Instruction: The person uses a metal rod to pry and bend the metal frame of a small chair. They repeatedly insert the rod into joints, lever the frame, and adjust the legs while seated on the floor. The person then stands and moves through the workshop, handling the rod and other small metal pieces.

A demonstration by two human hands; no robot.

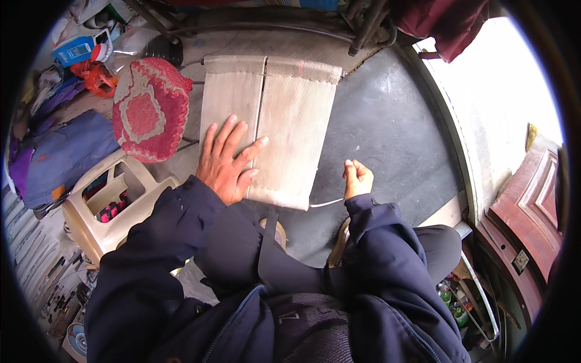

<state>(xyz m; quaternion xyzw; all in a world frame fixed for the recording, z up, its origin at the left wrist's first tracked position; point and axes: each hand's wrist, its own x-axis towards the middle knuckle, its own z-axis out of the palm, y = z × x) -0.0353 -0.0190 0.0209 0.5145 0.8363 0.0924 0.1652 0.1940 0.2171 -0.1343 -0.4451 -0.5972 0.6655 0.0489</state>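
Observation:
A beige panel of closely laid cords (292, 121), much like a woven stool seat, lies in front of me. A dark narrow gap splits it lengthwise, and a band crosses its far end. My left hand (227, 160) rests flat on its near left part, fingers spread. To the right of the panel, my right hand (357, 177) is closed in a pinch. A thin white cord (327, 203) runs from the panel's near right corner to that hand; its end is hidden in or under the fingers.
At the left are a red and grey round mat (151, 110), a cream plastic stool (100, 239) and dark blue cloth (69, 160). Metal tubes (368, 27) stand at the far side. A brown panelled door (526, 206) is at right, beside the dark grey floor sheet (396, 121).

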